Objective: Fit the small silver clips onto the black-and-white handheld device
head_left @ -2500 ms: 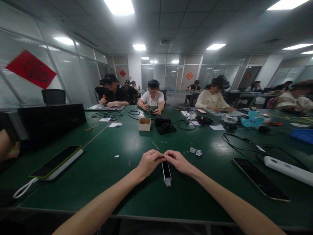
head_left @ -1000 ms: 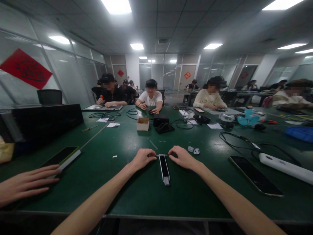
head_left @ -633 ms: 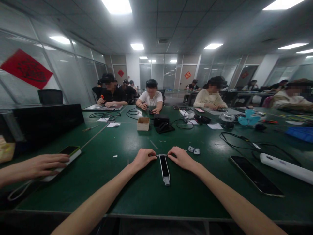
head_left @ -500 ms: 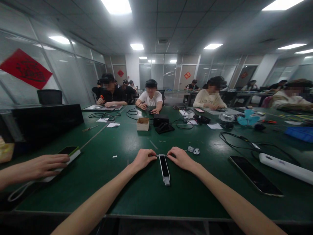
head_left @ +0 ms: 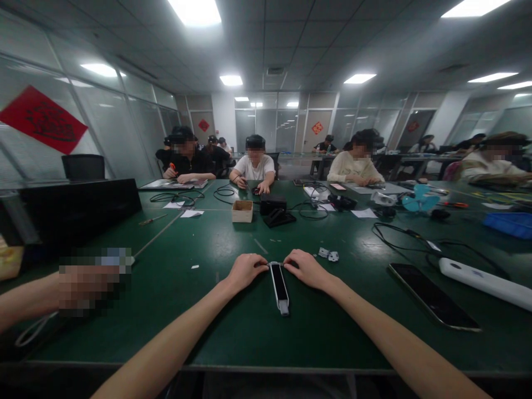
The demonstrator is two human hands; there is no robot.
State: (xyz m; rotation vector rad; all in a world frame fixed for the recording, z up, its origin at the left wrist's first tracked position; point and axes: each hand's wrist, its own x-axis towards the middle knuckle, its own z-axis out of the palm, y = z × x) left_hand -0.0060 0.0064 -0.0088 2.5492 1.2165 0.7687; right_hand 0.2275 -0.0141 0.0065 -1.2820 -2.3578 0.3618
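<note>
Slim white-rimmed, black-faced, bar-shaped device [head_left: 280, 285] lies lower centre of frame, long axis near-vertical, lower end slightly right; left hand [head_left: 248, 270], right hand [head_left: 306, 269] flank upper end, equally near, fingers curled, cannot tell if gripping anything

left hand [head_left: 248, 270] + right hand [head_left: 307, 270]: fingertips, earlier meeting, now sit apart, slim black-and-white device's [head_left: 279, 284] far end between them | co-worker's blurred hand [head_left: 85, 285]: now present, well left of left hand
</note>
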